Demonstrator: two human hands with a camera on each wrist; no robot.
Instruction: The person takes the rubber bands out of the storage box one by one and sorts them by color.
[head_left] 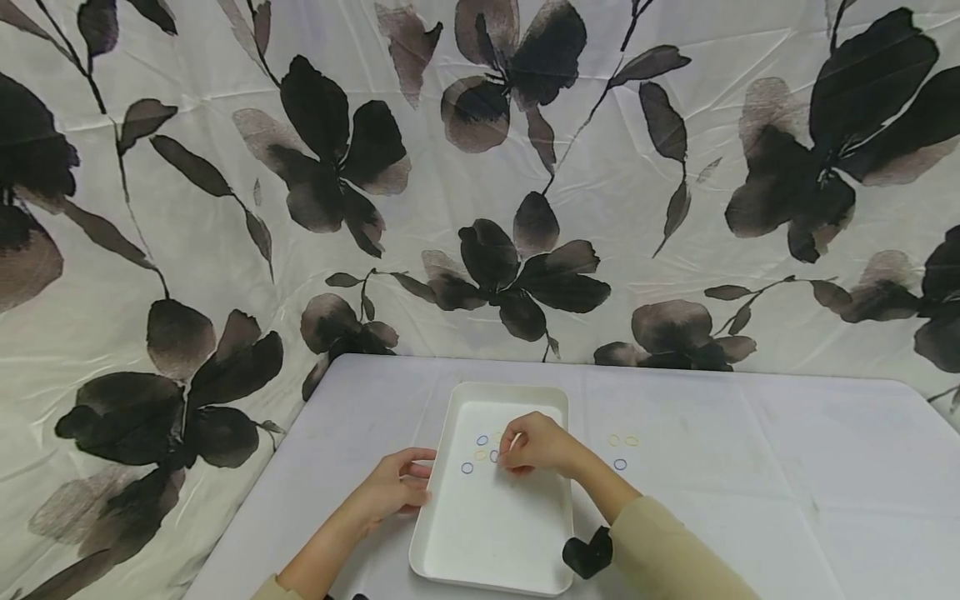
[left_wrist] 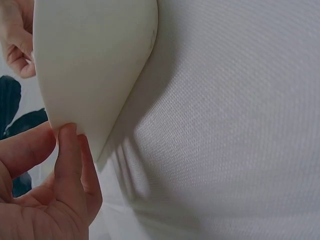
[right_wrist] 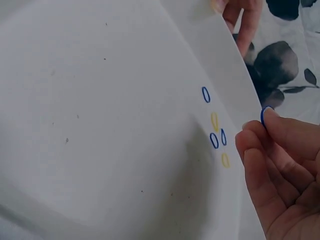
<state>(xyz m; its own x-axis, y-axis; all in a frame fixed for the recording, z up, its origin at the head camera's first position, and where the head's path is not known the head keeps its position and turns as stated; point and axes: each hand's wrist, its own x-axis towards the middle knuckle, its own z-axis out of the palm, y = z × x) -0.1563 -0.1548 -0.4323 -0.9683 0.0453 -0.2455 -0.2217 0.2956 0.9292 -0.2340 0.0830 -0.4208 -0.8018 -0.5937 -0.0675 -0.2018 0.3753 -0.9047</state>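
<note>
A white rectangular tray (head_left: 495, 542) lies on the table, its long side running away from me. My left hand (head_left: 390, 492) holds the tray's left rim, with fingertips at the edge and against the outer wall (left_wrist: 100, 65). Over the tray's upper right part, my right hand (head_left: 536, 442) pinches a small blue ring (right_wrist: 264, 116) between thumb and fingertip. Below it on the tray floor lie several thin rings, blue ones (right_wrist: 206, 95) and yellow ones (right_wrist: 225, 160), grouped close together. In the head view the fingers hide part of this group.
To the right of the tray, two yellow rings (head_left: 632, 441) and one blue ring (head_left: 620, 464) lie on the white tablecloth (head_left: 750, 483). A black object (head_left: 588, 553) shows beside the right sleeve, near the tray's lower right. A floral cloth (head_left: 420, 208) hangs behind the table.
</note>
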